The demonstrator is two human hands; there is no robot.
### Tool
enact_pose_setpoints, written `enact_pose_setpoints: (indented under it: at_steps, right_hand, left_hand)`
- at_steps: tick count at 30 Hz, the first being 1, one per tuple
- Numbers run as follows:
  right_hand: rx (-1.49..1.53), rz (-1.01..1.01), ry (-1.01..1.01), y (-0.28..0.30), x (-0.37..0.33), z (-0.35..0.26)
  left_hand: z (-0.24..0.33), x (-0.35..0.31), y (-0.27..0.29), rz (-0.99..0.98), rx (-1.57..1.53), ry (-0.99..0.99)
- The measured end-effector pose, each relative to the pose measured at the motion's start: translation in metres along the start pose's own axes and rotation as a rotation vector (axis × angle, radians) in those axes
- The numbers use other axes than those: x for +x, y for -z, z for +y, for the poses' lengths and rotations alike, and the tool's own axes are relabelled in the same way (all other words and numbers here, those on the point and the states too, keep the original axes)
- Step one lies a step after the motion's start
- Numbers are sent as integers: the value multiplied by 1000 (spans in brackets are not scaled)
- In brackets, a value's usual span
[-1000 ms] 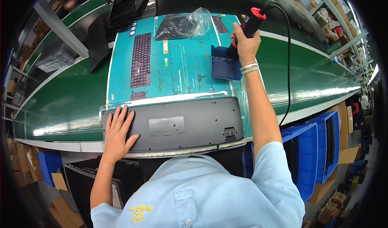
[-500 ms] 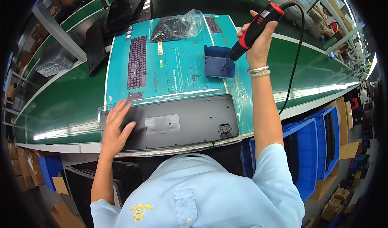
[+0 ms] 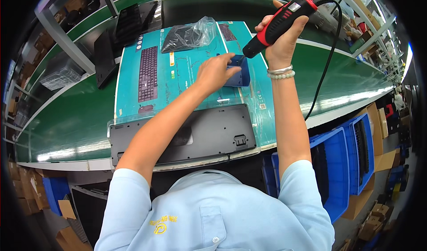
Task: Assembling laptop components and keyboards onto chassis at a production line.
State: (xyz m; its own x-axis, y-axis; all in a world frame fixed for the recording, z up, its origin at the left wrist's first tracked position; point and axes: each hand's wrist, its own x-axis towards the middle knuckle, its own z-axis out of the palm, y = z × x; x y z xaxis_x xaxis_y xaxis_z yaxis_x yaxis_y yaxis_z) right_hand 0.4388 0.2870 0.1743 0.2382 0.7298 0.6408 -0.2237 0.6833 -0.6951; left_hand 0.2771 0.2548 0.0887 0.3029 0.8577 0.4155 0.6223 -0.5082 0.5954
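Observation:
My right hand grips a black and red electric screwdriver, its nose pointing down and left over a small dark-blue open box. At that box's left side is my left hand, thumb and fingers apart, partly covering it. I cannot make out anything between those fingers. A black keyboard lies underside up along the near table edge, with a fold-out foot at its right end. My left forearm crosses above it and hides part of its label.
Flattened teal printed cardboard covers the green table. A clear plastic bag with dark contents lies farther back. Black panels stand at the left. The screwdriver's cord hangs at the right, above blue bins.
My left hand has left the keyboard's left end and moved up and right to the blue box. My right hand, still holding the screwdriver, has shifted slightly left and up.

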Motion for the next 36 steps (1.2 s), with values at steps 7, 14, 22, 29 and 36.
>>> enact_pose_setpoints:
  at_steps: [7, 14, 22, 29, 36]
  right_hand:
    - [-17, 112, -46, -5, -4, 6]
    - [-28, 129, -7, 8, -11, 14]
    - [-58, 89, -56, 11, -33, -6]
    - [-105, 38, -129, 12, -52, -33]
    - [-18, 25, -180, 6, -86, -51]
  left_hand:
    - [-1, 22, -20, -113, 69, 91]
    - [-21, 31, -36, -139, 94, 32]
    - [-23, 33, -42, -116, 88, 18]
    - [4, -13, -14, -256, -67, -65]
    - [13, -67, -3, -307, 39, -346]
